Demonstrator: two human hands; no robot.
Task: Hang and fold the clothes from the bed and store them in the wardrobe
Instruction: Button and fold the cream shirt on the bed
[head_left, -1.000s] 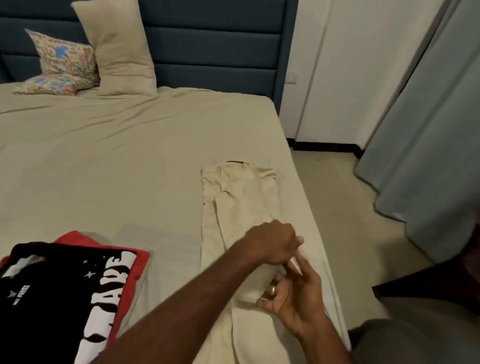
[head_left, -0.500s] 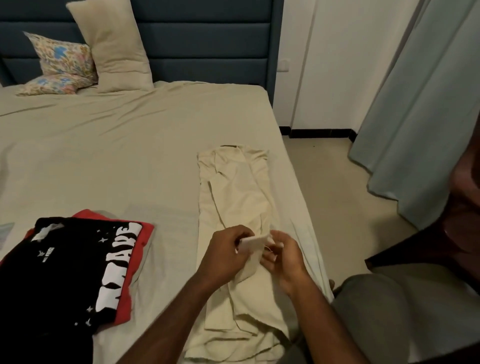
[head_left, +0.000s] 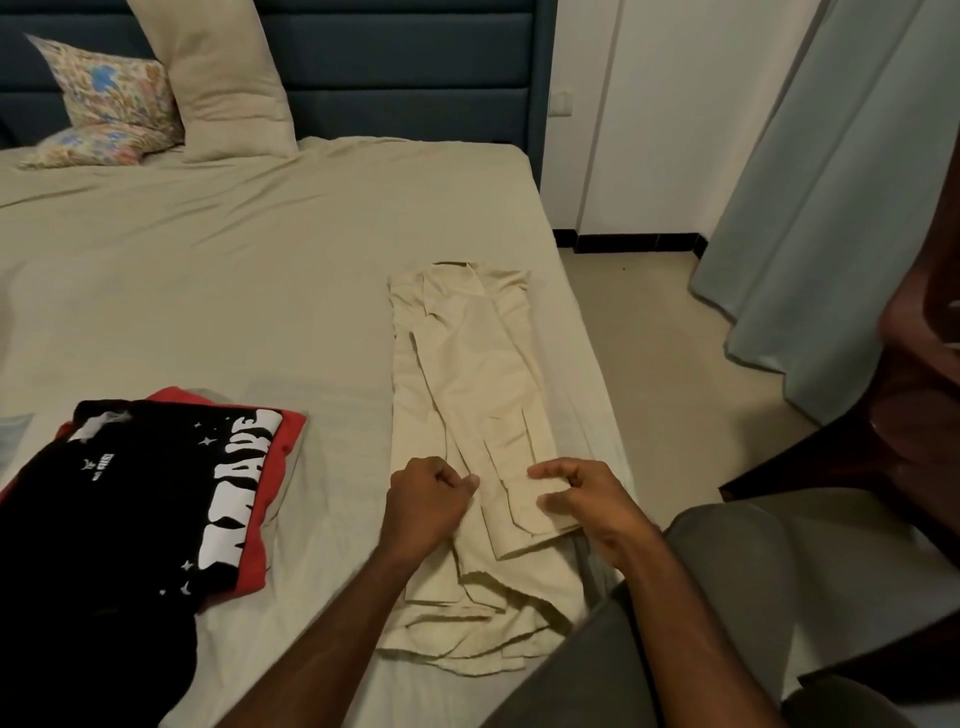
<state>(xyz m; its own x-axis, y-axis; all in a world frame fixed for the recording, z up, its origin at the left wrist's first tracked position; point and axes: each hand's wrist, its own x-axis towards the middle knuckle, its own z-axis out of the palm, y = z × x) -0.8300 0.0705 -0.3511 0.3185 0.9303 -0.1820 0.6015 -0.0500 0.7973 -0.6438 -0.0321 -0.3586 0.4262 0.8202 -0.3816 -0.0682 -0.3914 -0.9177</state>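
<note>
A cream garment (head_left: 467, 374), folded into a long narrow strip, lies on the bed (head_left: 208, 270) near its right edge. My left hand (head_left: 428, 501) rests as a fist on the strip's left side, its fingers pinching the cloth. My right hand (head_left: 587, 496) holds a folded sleeve or flap of the same garment, thumb and fingers on either side of it. The garment's lower end is bunched near my knee. A folded black T-shirt with white print (head_left: 156, 488) lies on a folded red one (head_left: 283, 441) at the left.
A beige pillow (head_left: 223, 83) and a floral pillow (head_left: 114, 98) lean on the blue headboard (head_left: 405, 67). The floor (head_left: 665, 374) runs right of the bed to a pale blue curtain (head_left: 841, 197). A dark wooden piece of furniture (head_left: 914, 415) stands at far right.
My hands have come apart and lowered onto the garment; a second ago they were pressed close together over it. The view has tilted down, showing more of the garment's lower end.
</note>
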